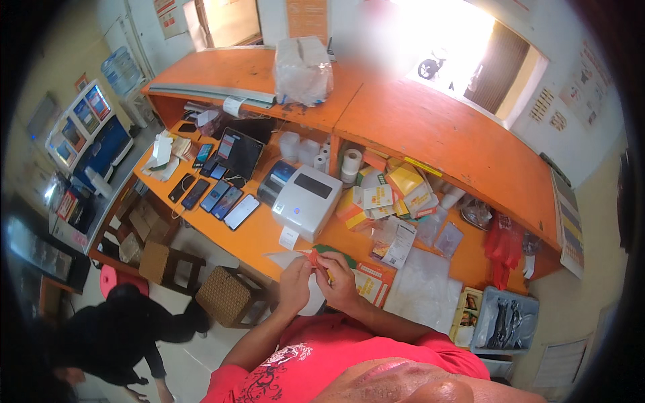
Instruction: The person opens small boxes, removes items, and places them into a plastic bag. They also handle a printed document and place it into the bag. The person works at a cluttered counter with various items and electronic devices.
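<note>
My left hand (296, 282) and my right hand (338, 282) meet near my chest at the orange counter's front edge. The fingers of both pinch a small red piece, maybe the knotted top of a bag (312, 258); its exact form is partly hidden by my fingers. White material hangs below and to the left of my hands. Just beyond them a paper slip (288, 238) sticks out of a white label printer (307, 199). A printed orange and white sheet (373, 282) lies beside my right hand.
Several phones (229, 201) and a tablet (238, 153) lie left of the printer. Orange and yellow cartons (408, 184), clear plastic bags (423, 287) and a grey cutlery tray (506, 322) are to the right. Wicker stools (232, 297) and a person in black (116, 332) are at lower left.
</note>
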